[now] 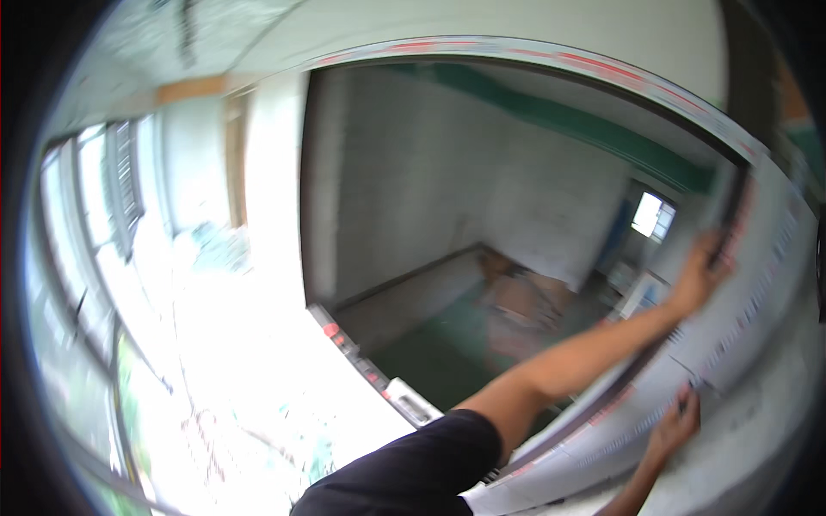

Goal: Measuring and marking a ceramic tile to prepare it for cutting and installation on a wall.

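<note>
A large window frame (551, 58) lines a wide wall opening, covered in white protective film with red marks. My left arm, in a black sleeve, stretches across the opening to the right. My left hand (701, 273) has its fingers bent around the frame's dark inner edge on that side; motion blurs them. Lower down, my right hand (675, 423) is closed in front of the whitish, printed film (731, 361). A small dark thing shows at its fingertips, too blurred to name.
Through the opening is a room with a green floor (439, 344), brown cardboard (527, 297) and a small bright window (652, 215). A white box-like piece (413, 402) sits on the lower frame. Tall windows (95, 198) stand at left, with litter on the bright floor.
</note>
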`<state>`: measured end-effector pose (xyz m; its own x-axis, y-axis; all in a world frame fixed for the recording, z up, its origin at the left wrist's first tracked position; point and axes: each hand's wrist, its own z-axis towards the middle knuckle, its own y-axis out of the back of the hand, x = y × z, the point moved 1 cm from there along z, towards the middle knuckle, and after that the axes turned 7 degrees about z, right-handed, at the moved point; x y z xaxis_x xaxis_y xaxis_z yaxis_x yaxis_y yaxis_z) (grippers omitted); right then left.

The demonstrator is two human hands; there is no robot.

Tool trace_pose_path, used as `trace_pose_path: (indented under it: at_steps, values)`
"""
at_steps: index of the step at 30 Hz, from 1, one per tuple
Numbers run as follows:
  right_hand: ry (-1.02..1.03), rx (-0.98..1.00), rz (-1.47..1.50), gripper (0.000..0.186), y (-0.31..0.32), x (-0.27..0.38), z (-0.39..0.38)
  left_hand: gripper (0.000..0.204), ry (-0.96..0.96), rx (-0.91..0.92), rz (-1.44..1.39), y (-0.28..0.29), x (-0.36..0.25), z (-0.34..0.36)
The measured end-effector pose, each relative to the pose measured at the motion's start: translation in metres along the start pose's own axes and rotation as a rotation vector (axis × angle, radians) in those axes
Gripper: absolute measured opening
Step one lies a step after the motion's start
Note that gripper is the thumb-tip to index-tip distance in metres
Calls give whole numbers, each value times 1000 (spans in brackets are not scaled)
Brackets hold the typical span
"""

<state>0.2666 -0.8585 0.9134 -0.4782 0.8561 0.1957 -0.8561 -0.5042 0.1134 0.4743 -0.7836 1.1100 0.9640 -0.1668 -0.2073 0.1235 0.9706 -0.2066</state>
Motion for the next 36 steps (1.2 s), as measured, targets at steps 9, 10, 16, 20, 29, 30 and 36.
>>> trace_pose_path:
  at_steps: [9, 10, 16, 20, 29, 30, 36]
  values:
    - [-106, 22, -58, 39, -11, 19, -55, 87, 93, 261, -150, 18, -32, 2]
    - [-115, 22, -74, 39, -7, 6, -58, 88, 113, 298, -171, 10, -36, 0]
    - [-252, 79, -26, 45, -8, -13, -66, 90, 51, 201, -164, 0, 6, -4]
    - [-243, 41, -17, 48, -2, -10, -57, 90, 21, 171, -164, -17, 9, -2]
    - [-340, 66, 58, 53, -11, -17, -55, 93, 87, 247, -153, 8, -7, -1]
    - [-425, 70, 111, 52, -21, 3, -54, 93, 89, 246, -136, 23, -2, -1]
    - [-226, -33, -60, 44, 17, 24, -63, 48, 74, 133, -32, 25, -63, -37]
